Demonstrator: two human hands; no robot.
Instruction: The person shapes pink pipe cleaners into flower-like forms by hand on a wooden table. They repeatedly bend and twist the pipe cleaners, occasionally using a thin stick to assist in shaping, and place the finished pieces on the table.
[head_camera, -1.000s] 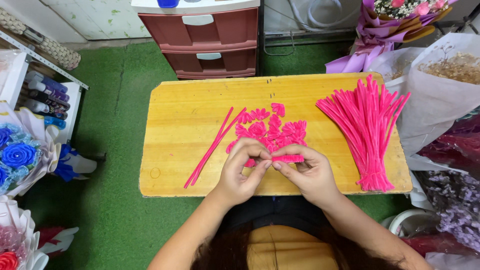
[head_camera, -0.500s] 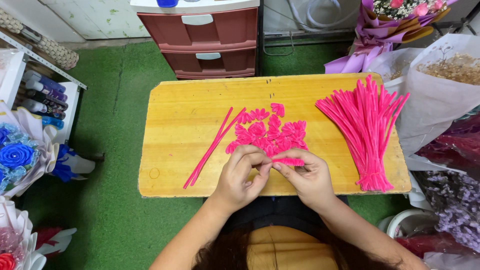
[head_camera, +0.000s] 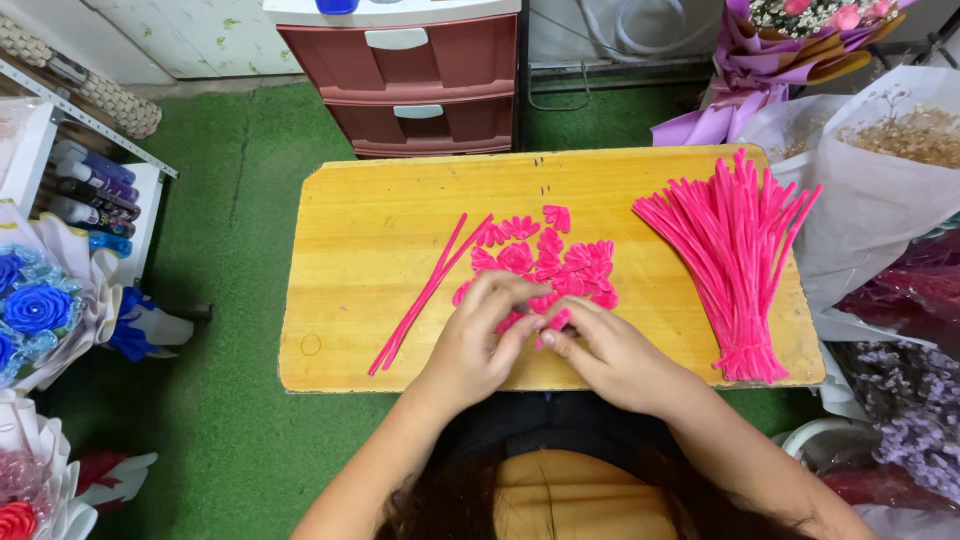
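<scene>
Hands (head_camera: 540, 345) on seemingly folded pink stem (head_camera: 552, 322)

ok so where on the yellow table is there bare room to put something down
The yellow table is bare along its left part, beyond the loose pink stems, and along the far edge. The middle is crowded with folded pink pieces; both hands, left hand and right hand, work there. The right end holds the pink stem pile.

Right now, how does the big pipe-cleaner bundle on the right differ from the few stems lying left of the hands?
The big bundle holds many stems, fanned out and bunched at the near end; the left stems are only a few, lying close together on a slant. Neither is touched. Both are straight, pink and on the wooden board.
</scene>
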